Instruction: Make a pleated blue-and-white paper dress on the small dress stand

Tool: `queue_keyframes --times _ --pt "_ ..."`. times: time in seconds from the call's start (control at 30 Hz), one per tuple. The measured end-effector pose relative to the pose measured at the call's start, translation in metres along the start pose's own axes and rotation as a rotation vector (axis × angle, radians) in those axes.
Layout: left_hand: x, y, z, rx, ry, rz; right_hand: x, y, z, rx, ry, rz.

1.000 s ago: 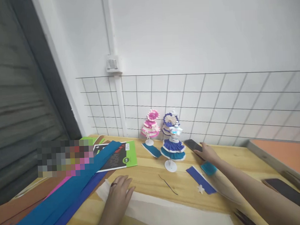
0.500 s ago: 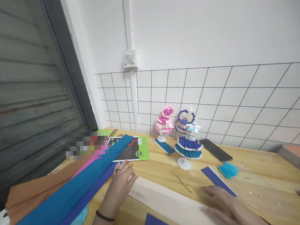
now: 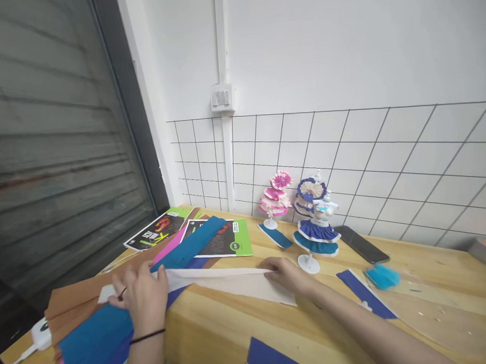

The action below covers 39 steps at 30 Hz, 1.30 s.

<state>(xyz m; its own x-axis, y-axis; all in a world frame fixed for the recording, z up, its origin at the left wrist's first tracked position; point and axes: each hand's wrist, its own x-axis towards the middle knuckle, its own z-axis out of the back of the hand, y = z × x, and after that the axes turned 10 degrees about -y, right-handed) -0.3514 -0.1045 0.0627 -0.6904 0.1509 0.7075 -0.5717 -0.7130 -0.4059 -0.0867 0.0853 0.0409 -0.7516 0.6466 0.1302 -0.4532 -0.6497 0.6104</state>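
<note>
A long strip of white crepe paper (image 3: 227, 279) lies across the wooden table (image 3: 217, 333). My left hand (image 3: 141, 295) grips its left end, over the stack of blue, pink and brown paper sheets (image 3: 92, 323). My right hand (image 3: 285, 272) is pressed on the strip's right part, fingers together and curled over its edge. Just behind my right hand stand two small paper-dress figures on white stands, a blue one (image 3: 315, 224) and a pink one (image 3: 276, 197).
Green and black booklets (image 3: 225, 239) lie at the back left. A dark phone (image 3: 361, 243) rests by the wire grid on the wall. A teal paper fan (image 3: 382, 276) and dark blue strips (image 3: 362, 292) lie at the right. A dark blue sheet (image 3: 270, 360) lies near the front edge. A white device with a cable (image 3: 42, 333) sits at the left corner.
My right hand left the phone, came across and landed on the white strip. My left hand slid left along the strip to its end. The view shifted left.
</note>
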Motion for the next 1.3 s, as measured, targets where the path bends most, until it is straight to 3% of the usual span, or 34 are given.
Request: queue_keyframes --times 0.1,0.27,0.37,0.5,0.9,1.17,1.3 --pt "-0.005 -0.005 -0.005 0.015 -0.008 -0.007 0.033 -0.001 -0.015 -0.032 0.036 0.008" --pt "-0.037 -0.043 -0.023 -0.156 0.317 -0.398 0.064 -0.009 -0.021 -0.096 0.046 0.07" --pt "-0.061 -0.062 -0.029 -0.231 0.47 -0.545 0.075 -0.013 -0.018 -0.164 0.008 0.109" --pt "-0.08 -0.071 -0.031 -0.303 0.586 -0.665 0.081 -0.008 -0.018 -0.327 -0.03 0.184" --pt "-0.085 -0.071 -0.032 -0.307 0.744 -0.663 0.093 0.024 -0.036 -0.788 0.201 0.385" --pt "-0.085 -0.07 -0.033 -0.289 0.788 -0.643 0.095 0.038 -0.008 -0.859 0.067 0.41" --pt "-0.084 -0.064 -0.042 -0.263 0.763 -0.612 0.083 0.046 -0.008 -0.825 0.03 0.434"
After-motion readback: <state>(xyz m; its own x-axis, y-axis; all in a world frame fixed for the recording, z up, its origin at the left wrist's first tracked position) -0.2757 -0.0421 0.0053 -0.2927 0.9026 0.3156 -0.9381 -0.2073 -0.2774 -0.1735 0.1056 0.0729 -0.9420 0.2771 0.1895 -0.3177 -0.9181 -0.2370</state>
